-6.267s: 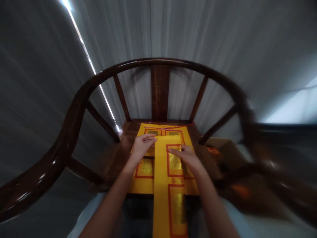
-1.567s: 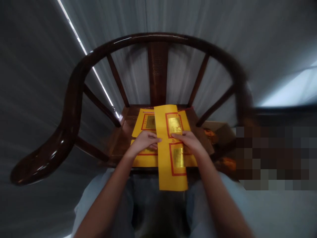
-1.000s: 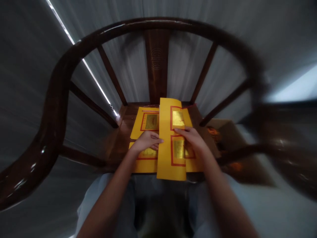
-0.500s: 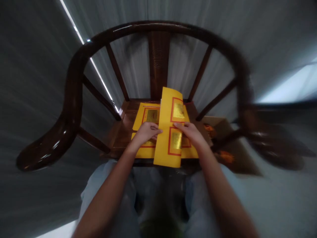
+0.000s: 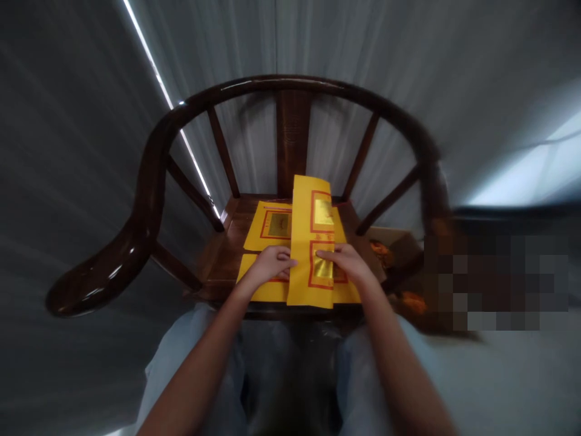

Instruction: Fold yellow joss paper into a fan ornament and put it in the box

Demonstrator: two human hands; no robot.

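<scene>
A folded or curled yellow joss paper sheet (image 5: 302,242), with red-framed gold squares on its face, is held upright over the chair seat. My left hand (image 5: 275,263) pinches its left edge, the thumb lying on the front. On the right edge, my right hand (image 5: 345,260) grips the paper with its thumb across the lower gold square and its other fingers behind. More yellow sheets (image 5: 256,227) with the same kind of print lie flat on the seat beneath and behind, partly covered by the held sheet and my hands.
The dark wooden chair (image 5: 104,272) has a curved armrest and back rail around the seat. To the right below stands a cardboard box (image 5: 393,236) with orange items (image 5: 411,301) in it. A grey corrugated wall (image 5: 254,48) rises behind. Part of the right side is pixelated.
The view has tilted, so the chair sits lower in the picture. My right thumb has moved down relative to the gold squares, and the held sheet leans less. Both hands keep their hold.
</scene>
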